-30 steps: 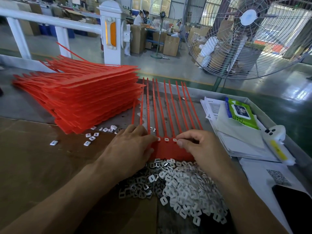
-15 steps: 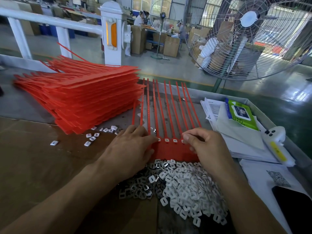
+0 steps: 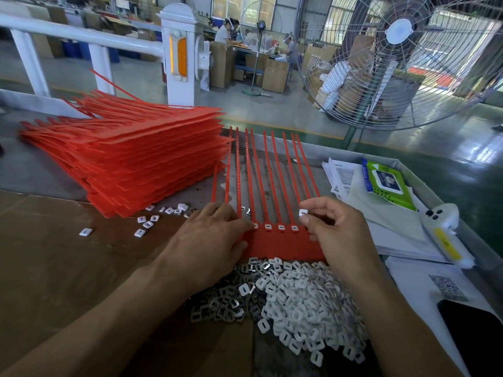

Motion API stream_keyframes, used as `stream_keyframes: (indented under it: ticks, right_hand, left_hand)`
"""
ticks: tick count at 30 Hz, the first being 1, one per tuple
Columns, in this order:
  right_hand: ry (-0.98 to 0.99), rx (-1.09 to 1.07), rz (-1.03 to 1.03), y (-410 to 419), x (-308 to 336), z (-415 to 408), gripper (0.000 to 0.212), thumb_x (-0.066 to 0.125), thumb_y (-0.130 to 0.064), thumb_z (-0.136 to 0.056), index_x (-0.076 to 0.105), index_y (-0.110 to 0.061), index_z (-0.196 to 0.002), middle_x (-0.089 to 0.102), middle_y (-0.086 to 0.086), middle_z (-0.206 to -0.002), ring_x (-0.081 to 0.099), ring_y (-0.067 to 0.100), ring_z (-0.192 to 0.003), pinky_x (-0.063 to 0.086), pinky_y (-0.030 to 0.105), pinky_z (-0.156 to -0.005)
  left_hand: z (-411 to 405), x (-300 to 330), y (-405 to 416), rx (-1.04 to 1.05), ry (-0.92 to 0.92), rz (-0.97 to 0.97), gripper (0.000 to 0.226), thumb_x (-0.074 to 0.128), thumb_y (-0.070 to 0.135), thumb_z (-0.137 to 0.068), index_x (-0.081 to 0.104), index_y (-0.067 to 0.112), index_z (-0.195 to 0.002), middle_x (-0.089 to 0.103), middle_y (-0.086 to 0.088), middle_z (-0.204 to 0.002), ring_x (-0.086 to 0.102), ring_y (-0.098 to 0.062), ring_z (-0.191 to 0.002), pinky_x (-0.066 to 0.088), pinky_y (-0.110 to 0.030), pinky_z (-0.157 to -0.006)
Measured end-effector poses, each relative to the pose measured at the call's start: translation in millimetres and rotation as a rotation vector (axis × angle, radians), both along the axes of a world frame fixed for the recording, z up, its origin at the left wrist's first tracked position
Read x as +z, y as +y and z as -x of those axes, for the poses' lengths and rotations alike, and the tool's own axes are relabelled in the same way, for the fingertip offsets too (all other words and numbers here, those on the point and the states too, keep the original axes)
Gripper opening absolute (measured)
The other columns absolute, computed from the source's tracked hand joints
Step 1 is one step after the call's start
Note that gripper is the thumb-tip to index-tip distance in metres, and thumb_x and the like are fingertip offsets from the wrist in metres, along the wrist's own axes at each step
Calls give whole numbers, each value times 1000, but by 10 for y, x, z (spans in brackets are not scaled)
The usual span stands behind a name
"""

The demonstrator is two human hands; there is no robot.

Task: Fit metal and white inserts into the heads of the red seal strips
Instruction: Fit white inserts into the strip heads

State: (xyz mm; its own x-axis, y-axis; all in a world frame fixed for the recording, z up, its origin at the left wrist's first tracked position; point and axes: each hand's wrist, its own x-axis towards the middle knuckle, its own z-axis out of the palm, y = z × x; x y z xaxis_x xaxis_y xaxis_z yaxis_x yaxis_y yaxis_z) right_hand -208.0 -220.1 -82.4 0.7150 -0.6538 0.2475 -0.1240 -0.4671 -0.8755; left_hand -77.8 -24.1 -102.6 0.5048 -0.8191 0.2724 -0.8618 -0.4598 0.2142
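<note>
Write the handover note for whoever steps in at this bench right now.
Left hand: flat on the left part of the red seal strip row, holding it down.
Right hand: pinching one white insert just above the row's right end.
Supplies: pile of metal and white inserts at the near edge of the row; stack of red strips to the left, a few loose inserts by its foot.
Done: four heads between the hands show white inserts.
Left: seat the held insert, check the heads hidden under the hands, then take the next row.
</note>
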Motion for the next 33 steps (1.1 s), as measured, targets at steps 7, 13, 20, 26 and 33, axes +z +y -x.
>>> stream_keyframes:
  ticks: [7, 13, 20, 26, 33]
  right_hand:
    - [15, -42, 38, -67, -3, 16, 20, 72, -19, -95, 79, -35, -105, 75, -20, -95, 70, -3, -91, 59, 31, -91]
    - [116, -120, 146, -190, -79, 16, 16, 70, -22, -96, 80, -30, -107, 66, -29, -88, 54, -29, -83, 38, -5, -64]
    - [211, -125, 206, -237, -118, -9, 17, 69, -17, -97, 78, -28, -107, 66, -21, -91, 55, -14, -85, 35, 4, -71]
    - [255, -132, 238, -217, -102, -21, 17, 70, -15, -96, 79, -25, -108, 70, -14, -93, 60, -6, -85, 39, 6, -72]
    - [316, -144, 298, -181, -54, -23, 21, 69, -14, -96, 78, -16, -115, 76, 0, -114, 62, 8, -97, 42, 20, -87]
  left_hand:
    - [-7, 2, -12, -2, 2, 4, 44, 42, 49, -102, 40, 45, -146, 46, 16, -134, 34, -9, -124, 33, -32, -111]
    - [-7, -21, -16, 2, -1, 5, 44, 42, 49, -102, 40, 46, -146, 46, 16, -133, 35, -8, -124, 32, -31, -110]
    - [-4, -17, -19, 4, 6, 0, 45, 42, 50, -102, 39, 46, -146, 46, 15, -134, 35, -9, -126, 33, -33, -111]
    - [-3, -15, -13, 2, 10, 4, 44, 42, 50, -102, 40, 46, -146, 46, 16, -132, 35, -9, -123, 33, -33, -109]
    - [4, -2, -14, 5, 6, 2, 44, 42, 49, -102, 40, 45, -146, 46, 15, -133, 35, -9, -123, 32, -30, -109]
